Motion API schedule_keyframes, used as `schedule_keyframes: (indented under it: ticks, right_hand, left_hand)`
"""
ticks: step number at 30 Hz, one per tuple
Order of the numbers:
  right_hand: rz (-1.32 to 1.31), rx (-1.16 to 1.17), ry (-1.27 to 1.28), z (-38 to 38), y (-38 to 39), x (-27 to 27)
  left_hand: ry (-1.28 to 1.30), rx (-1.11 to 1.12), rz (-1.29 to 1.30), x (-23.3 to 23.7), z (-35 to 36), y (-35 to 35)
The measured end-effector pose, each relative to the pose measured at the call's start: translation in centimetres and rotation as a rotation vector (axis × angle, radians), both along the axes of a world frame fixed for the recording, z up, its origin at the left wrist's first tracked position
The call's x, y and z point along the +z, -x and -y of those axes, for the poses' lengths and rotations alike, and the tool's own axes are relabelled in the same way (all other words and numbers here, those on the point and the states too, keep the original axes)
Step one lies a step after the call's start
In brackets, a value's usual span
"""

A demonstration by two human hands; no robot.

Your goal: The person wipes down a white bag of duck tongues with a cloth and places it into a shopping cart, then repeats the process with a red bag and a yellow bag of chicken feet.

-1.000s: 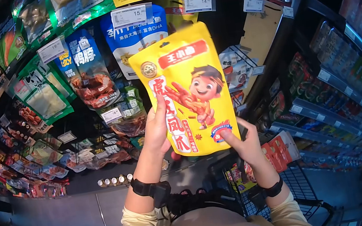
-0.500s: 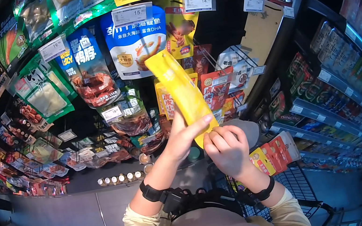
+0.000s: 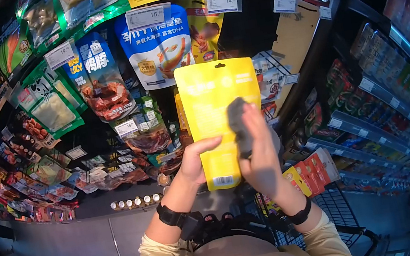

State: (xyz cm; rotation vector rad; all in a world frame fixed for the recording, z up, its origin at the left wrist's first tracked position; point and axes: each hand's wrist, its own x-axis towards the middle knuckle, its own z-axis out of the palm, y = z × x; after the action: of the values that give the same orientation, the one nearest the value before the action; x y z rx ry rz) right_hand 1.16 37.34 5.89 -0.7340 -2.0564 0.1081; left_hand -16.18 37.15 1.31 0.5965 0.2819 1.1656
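Observation:
Upright before me is a yellow snack pouch, its printed side facing me, with a hang hole at the top and a barcode near the bottom. My left hand grips its lower left edge, thumb lying across the front. At the pouch's right side, my right hand has its fingers stretched out along the edge, slightly blurred. A dark shadow-like patch falls on the pouch beside those fingers. Just behind the pouch hang a blue fish pouch and another yellow pouch.
Packaged snacks fill the hanging racks, among them a duck-neck pouch and a green pouch. Price tags stick out in front. A shopping cart holding red and yellow packets stands at my lower right. Stocked shelves line the right.
The yellow pouch has turned from nearly edge-on and slanted to upright with its broad printed side toward me. My right hand has let go of its lower end and straightened its fingers.

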Motion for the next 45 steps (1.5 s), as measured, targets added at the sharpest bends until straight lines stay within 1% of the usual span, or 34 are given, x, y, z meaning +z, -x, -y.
schedule_keyframes:
  ticks: [1,2,3,5,6,7,8,9,11,13,14,15,16,17,19,21,22,23,25,26,29,30,31,32,33,34,35,36,37,39,40,43,45]
  right_hand:
    - [0.099,0.041,-0.050,0.2,0.2,-0.2]
    - [0.163,0.153,-0.043,0.6,0.4,0.0]
    - [0.220,0.183,-0.017,1.5,0.6,0.3]
    - [0.323,0.141,-0.099,1.6,-0.2,0.0]
    - [0.323,0.140,-0.101,1.4,-0.5,0.0]
    - [0.221,0.022,-0.134,1.1,-0.8,0.0]
    - [0.117,-0.097,-0.166,0.8,-1.1,0.1]
    - [0.019,-0.171,-0.185,-0.1,-1.0,0.3]
    - [-0.119,-0.120,-0.049,-1.3,-1.0,0.9]
    - [-0.038,-0.108,-0.112,-1.6,0.0,1.7]
    - [-0.003,-0.042,-0.105,-0.7,0.5,2.8]
    - [0.047,0.009,-0.118,-0.4,1.0,2.5]
    - [0.112,0.080,-0.090,0.1,1.0,2.6]
    - [0.177,0.152,-0.063,0.5,1.0,2.8]
    - [0.183,0.153,-0.091,0.3,0.5,2.0]
    - [0.065,-0.031,-0.175,-0.4,-0.2,1.1]
    - [-0.002,-0.104,-0.192,-1.0,-0.3,1.1]
    - [-0.032,-0.131,-0.153,-1.4,-0.2,1.4]
    - [-0.069,-0.104,-0.100,-1.6,0.8,2.7]
    - [-0.030,-0.058,-0.106,-1.6,1.2,3.2]
    - [0.122,0.110,-0.095,-0.8,2.0,3.9]
    - [0.161,0.155,-0.098,-0.5,2.0,3.8]
    - [0.199,0.201,-0.102,-0.1,1.9,3.6]
    - [0.200,0.202,-0.104,0.3,1.6,3.1]
    - [0.228,0.152,-0.115,0.5,0.9,2.5]
    - [0.255,0.105,-0.127,0.6,0.3,2.0]
    - [0.179,0.030,-0.172,0.4,-0.2,1.6]
    - [0.113,-0.044,-0.195,0.0,-0.7,1.3]
    - [0.046,-0.118,-0.218,-0.4,-1.1,1.1]
    - [-0.061,-0.184,-0.195,-1.6,-1.3,1.6]
    - [-0.079,-0.196,-0.165,-2.1,-1.3,2.1]
    - [-0.103,-0.188,-0.113,-2.5,-0.9,3.5]
    - [0.028,-0.050,-0.200,-2.1,-0.2,4.1]
  left_hand:
    - [0.039,-0.090,0.228,-0.2,-0.5,0.3]
    - [0.063,0.003,0.194,-0.4,-0.3,0.2]
    - [0.087,0.097,0.160,1.2,0.1,-0.1]
    - [0.074,0.091,0.136,1.8,0.4,0.2]
    - [0.084,0.067,0.140,2.0,0.5,0.2]
    - [0.094,0.044,0.145,2.0,0.7,0.3]
    - [0.018,-0.078,0.196,0.6,0.5,1.0]
    - [0.016,-0.080,0.195,0.6,0.8,0.9]
    - [0.086,-0.014,-0.021,0.6,1.5,0.3]
    - [0.132,-0.035,-0.015,-0.2,1.4,0.2]
    - [0.048,-0.001,-0.118,-0.9,1.3,0.4]
    - [-0.036,0.034,-0.220,-0.9,1.3,0.4]
    - [-0.021,-0.002,-0.109,-0.2,1.4,0.5]
    - [0.003,0.054,-0.178,-0.1,1.4,0.6]
    - [-0.024,0.040,-0.172,-0.1,1.6,0.9]
    - [-0.022,0.023,-0.327,1.0,2.1,1.0]
    - [-0.067,0.020,-0.328,0.9,2.2,0.9]
    - [-0.068,0.020,-0.328,0.9,2.2,0.8]
    - [-0.116,0.003,-0.457,0.8,2.3,0.3]
    - [-0.104,0.008,-0.495,0.4,2.2,0.0]
    - [-0.096,-0.013,-0.493,0.5,1.8,-0.2]
    - [-0.121,0.112,-0.452,-0.1,1.9,-0.4]
    - [-0.023,0.064,-0.395,-0.6,1.5,0.3]
    - [-0.028,0.060,-0.338,-0.7,1.4,1.0]
    - [-0.034,0.057,-0.280,-0.8,1.4,1.7]
    - [-0.024,0.071,-0.305,-0.2,1.6,2.2]
    - [-0.013,0.083,-0.330,0.6,1.8,2.5]
    - [-0.043,0.068,-0.250,0.9,1.7,2.6]
    - [-0.043,0.070,-0.248,1.0,1.8,2.6]
    - [-0.098,0.034,-0.284,1.0,2.1,2.7]
    - [-0.106,0.007,-0.347,0.6,1.9,2.7]
    - [-0.121,0.017,-0.311,0.9,1.9,1.5]
    - [-0.123,0.027,-0.309,1.4,1.6,1.3]
